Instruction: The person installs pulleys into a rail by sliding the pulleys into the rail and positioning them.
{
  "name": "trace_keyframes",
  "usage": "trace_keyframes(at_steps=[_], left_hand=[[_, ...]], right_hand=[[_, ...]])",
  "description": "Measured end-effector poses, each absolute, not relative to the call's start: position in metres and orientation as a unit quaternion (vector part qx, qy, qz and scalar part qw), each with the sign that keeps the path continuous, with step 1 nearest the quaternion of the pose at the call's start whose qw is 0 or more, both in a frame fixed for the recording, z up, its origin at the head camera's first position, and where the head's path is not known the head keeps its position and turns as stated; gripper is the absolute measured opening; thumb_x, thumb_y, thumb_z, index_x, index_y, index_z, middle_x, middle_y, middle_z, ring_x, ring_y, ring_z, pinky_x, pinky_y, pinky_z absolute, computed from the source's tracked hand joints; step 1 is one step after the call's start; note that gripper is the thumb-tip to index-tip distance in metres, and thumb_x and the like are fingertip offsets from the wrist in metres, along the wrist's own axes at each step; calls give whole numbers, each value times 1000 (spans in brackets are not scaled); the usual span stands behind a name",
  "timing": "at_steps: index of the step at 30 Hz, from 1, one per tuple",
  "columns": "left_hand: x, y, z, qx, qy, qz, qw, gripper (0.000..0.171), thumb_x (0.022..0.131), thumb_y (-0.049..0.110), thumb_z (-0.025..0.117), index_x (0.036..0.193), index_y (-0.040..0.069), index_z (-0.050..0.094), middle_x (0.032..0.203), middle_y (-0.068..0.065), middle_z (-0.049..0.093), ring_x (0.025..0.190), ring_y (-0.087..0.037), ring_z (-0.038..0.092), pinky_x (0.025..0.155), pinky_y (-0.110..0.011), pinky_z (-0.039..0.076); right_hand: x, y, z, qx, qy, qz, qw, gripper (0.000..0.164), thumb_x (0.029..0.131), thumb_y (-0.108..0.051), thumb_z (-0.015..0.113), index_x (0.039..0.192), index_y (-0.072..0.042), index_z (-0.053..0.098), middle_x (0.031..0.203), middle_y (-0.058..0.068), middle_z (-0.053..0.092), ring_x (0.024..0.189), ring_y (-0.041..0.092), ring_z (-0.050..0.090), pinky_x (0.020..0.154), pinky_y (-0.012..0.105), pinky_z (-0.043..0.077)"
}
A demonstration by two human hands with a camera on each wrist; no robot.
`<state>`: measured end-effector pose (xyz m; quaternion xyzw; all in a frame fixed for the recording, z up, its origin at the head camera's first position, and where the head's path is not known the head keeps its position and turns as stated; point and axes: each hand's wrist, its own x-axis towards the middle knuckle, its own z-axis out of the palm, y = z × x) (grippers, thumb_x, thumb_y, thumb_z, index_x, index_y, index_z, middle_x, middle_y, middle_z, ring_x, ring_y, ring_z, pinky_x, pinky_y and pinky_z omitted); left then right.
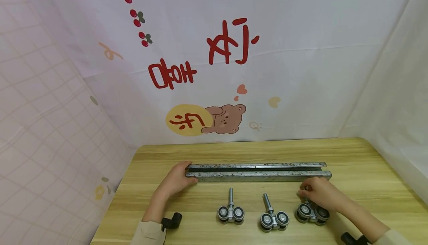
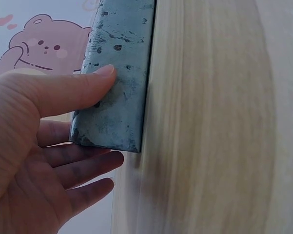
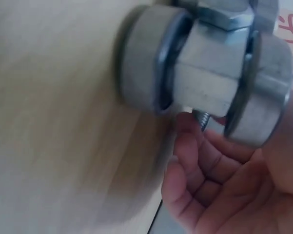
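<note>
A worn steel channel rail (image 1: 250, 178) lies lengthwise across the wooden table, its slot facing up. At its left end my left hand (image 1: 174, 180) grips it, with the thumb on the near side wall, seen closely in the left wrist view. Near the rail's right end, my right hand (image 1: 322, 193) pinches the threaded stem of a roller trolley (image 1: 311, 213). That trolley's steel wheels (image 3: 148, 58) fill the upper part of the right wrist view; most of its stem is hidden by the fingers.
Two more roller trolleys, one at the left (image 1: 230, 214) and one in the middle (image 1: 274, 220), lie before the rail with stems pointing away. The wooden table (image 1: 200, 234) meets a printed white cloth (image 1: 301, 70) behind, and cloth hangs at both sides.
</note>
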<state>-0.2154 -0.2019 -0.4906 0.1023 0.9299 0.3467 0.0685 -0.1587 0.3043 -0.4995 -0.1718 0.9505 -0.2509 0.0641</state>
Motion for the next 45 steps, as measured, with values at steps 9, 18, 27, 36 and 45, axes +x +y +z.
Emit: trace_keyframes(at_steps=[9, 18, 27, 36, 45], left_hand=[[-217, -201, -488, 101, 931, 344, 74, 75, 90, 22, 87, 151, -3, 52, 151, -23, 53, 139, -42, 51, 110, -57, 47], [-218, -204, -488, 100, 930, 344, 76, 75, 90, 21, 86, 152, -3, 51, 152, -23, 52, 139, -42, 51, 110, -57, 47], [-214, -205, -489, 98, 929, 350, 75, 75, 90, 20, 86, 152, -5, 51, 152, -24, 53, 139, -43, 50, 109, -58, 47], [-215, -205, -490, 97, 926, 356, 76, 76, 90, 20, 86, 153, -4, 50, 153, -24, 52, 136, -42, 54, 107, -57, 50], [-214, -204, -490, 93, 925, 360, 79, 76, 90, 19, 86, 153, -4, 50, 154, -24, 51, 137, -42, 54, 108, -56, 49]], right_hand=[[-155, 304, -492, -133, 934, -324, 77, 22, 90, -18, 82, 98, 2, 79, 80, -3, 70, 63, 5, 54, 55, 25, 48], [-150, 303, -491, -103, 924, -362, 70, 17, 92, -19, 82, 78, -10, 75, 73, -5, 65, 65, 5, 52, 57, 24, 46], [-140, 301, -491, -49, 930, -364, 33, 22, 90, -20, 85, 77, -10, 71, 74, -4, 67, 66, 4, 54, 58, 24, 47], [-132, 299, -477, -35, 918, -393, 36, 16, 91, -14, 83, 88, -1, 73, 81, 3, 73, 71, 8, 64, 59, 25, 52], [-125, 297, -473, -40, 925, -378, 10, 12, 93, -14, 80, 90, -5, 73, 80, -2, 70, 69, 5, 58, 59, 25, 51]])
